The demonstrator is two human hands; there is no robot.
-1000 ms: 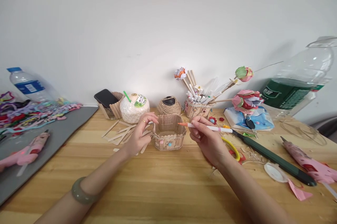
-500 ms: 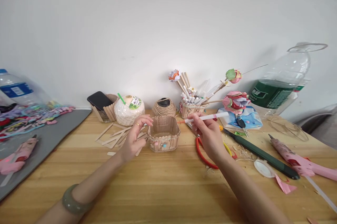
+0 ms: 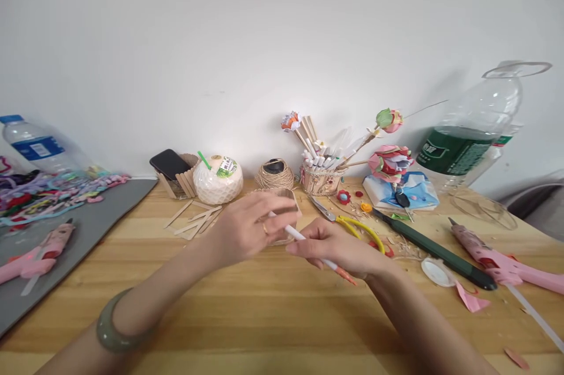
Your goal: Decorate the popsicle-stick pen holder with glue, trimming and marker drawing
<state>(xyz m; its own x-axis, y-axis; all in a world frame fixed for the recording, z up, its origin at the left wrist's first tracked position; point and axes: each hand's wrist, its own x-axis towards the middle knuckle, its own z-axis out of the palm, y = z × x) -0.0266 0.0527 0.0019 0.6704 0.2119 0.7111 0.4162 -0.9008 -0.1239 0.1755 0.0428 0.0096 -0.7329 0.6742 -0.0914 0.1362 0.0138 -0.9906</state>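
Above the table point(image 3: 264, 316), the right hand point(image 3: 339, 248) pinches the marker point(image 3: 308, 244), the left hand point(image 3: 247, 228) cupping the stick basket point(image 3: 286, 196).

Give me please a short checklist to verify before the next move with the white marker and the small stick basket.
1. Right hand grips the white marker with orange tip: ok, fingers closed around it.
2. Marker tip is free: ok, it points down toward the wooden table, nothing touches it.
3. Left hand steadies the small basket of wooden sticks: cannot tell, the hand covers most of it.
4. Marker cap is off: ok, the tip is bare.
5. Yellow-handled scissors lie away from both hands: ok, behind the right hand.
6. Loose wooden sticks stay clear: ok, left of the basket.
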